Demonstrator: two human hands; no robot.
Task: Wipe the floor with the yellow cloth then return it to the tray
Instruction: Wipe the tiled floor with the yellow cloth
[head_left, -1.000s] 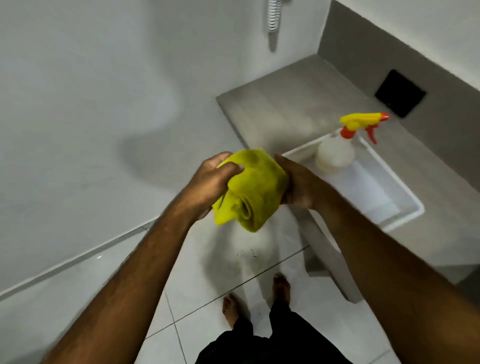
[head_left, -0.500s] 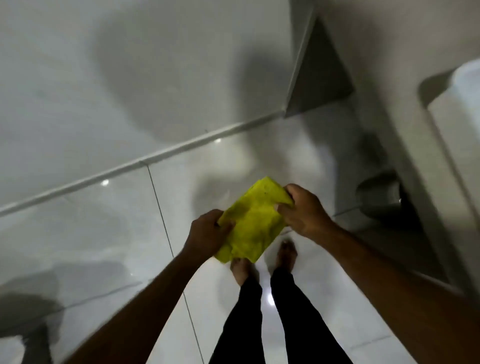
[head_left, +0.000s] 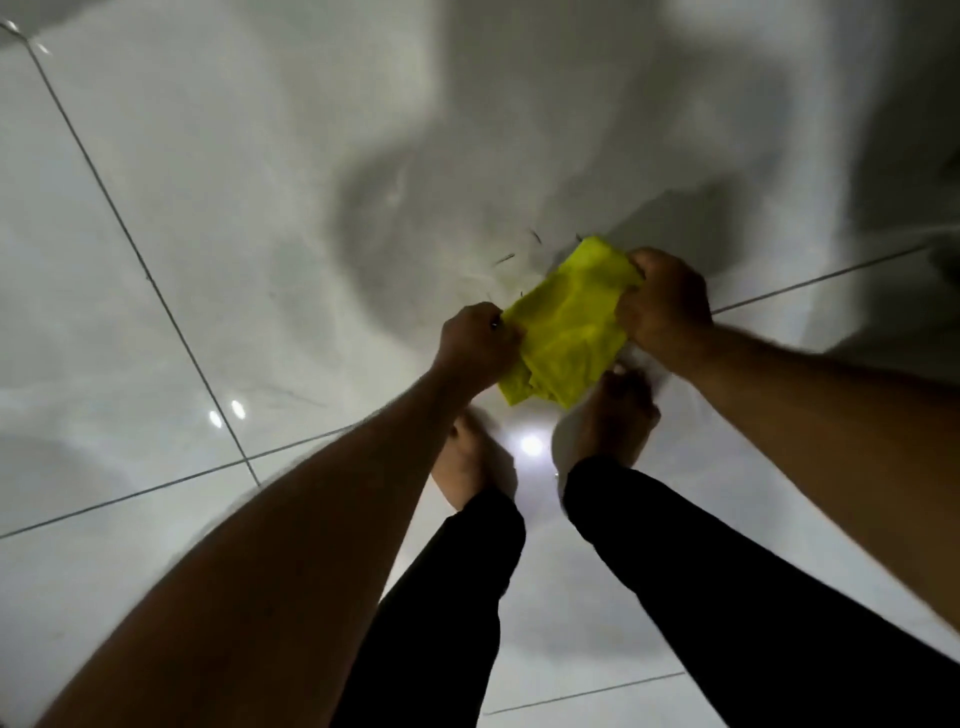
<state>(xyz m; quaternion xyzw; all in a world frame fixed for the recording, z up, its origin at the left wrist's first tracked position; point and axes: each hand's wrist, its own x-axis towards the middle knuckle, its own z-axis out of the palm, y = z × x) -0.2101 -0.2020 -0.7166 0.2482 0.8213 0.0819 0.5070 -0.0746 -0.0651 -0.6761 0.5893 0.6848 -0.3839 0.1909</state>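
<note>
Cloth in both hands above the floor, wipe not started, tray not in view.

Near to far: we are standing barefoot on glossy floor tiles (head_left: 156, 218), feet (head_left: 470, 467) directly under the work, legs in dark trousers. We are gripping the yellow cloth (head_left: 563, 332) with both hands, left hand (head_left: 475, 348) fisted on its left edge, right hand (head_left: 662, 306) closed over the upper right corner; the cloth is hanging bunched and folded between them, whether it is touching the tile we cannot tell. Past it, small dark debris flecks (head_left: 519, 249) are lying on the tile. Risks we are seeing: a bunched cloth is likely smearing or skipping the flecks instead of collecting them; a wet glossy tile under bare feet is a slip hazard; motion blur is hiding finer detail.
</note>
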